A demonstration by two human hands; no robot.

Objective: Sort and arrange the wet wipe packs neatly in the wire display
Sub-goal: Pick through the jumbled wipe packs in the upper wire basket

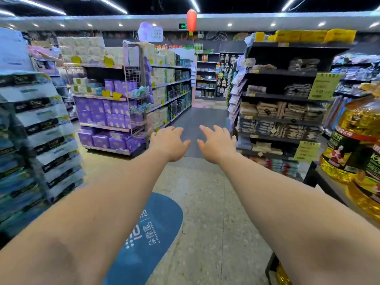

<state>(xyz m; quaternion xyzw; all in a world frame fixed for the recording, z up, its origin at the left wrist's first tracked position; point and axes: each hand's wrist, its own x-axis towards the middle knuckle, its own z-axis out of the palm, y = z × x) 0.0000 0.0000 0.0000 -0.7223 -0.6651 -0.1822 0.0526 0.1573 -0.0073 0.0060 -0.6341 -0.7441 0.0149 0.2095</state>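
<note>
2 bare hands reach forward over a shop aisle — left hand [168,144] and right hand [217,144], fingers spread, holding nothing. The wire display [136,93] stands upright ahead-left, its teal packs [139,91] too blurred to count.

Purple packs [96,110] fill left shelves; folded towels [275,110] right; oil bottles [357,140] nearest; blue floor sticker [152,233].

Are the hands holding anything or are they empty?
Empty. The left hand and right hand reach forward with fingers spread, touching nothing.
</note>
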